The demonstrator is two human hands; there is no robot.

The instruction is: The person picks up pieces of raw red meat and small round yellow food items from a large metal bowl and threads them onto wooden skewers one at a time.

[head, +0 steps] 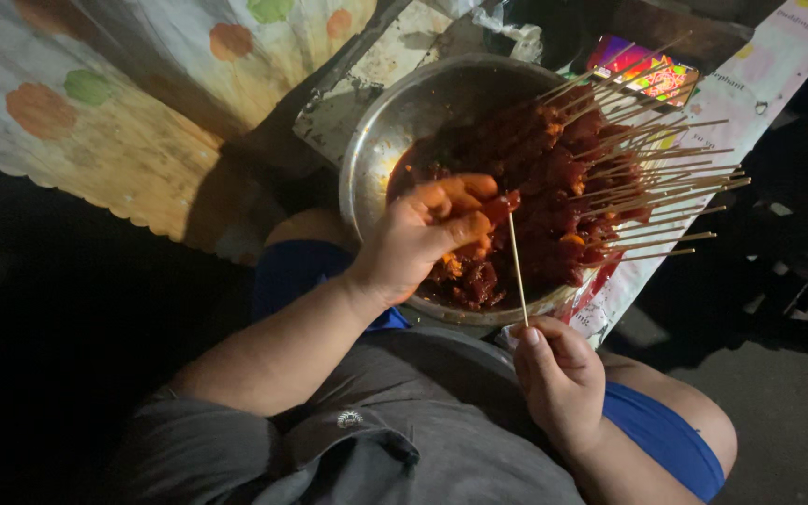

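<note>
A round metal bowl (pixel 376 140) rests in front of my lap, filled with dark red marinated meat (pixel 554 201) and a fan of finished skewers (pixel 647 178) leaning on its right rim. My left hand (pixel 423 234) hovers over the bowl and pinches a red piece of meat (pixel 499 208) at the tip of a thin bamboo skewer (pixel 517 271). My right hand (pixel 561 374) is below the bowl's near rim and grips the lower end of that skewer, which stands nearly upright.
A cloth with orange and green dots (pixel 95 112) lies at upper left. A colourful box (pixel 652 75) sits behind the bowl on a pale printed sheet (pixel 759 84). My knees in blue shorts (pixel 656 430) are under the bowl. The ground around is dark.
</note>
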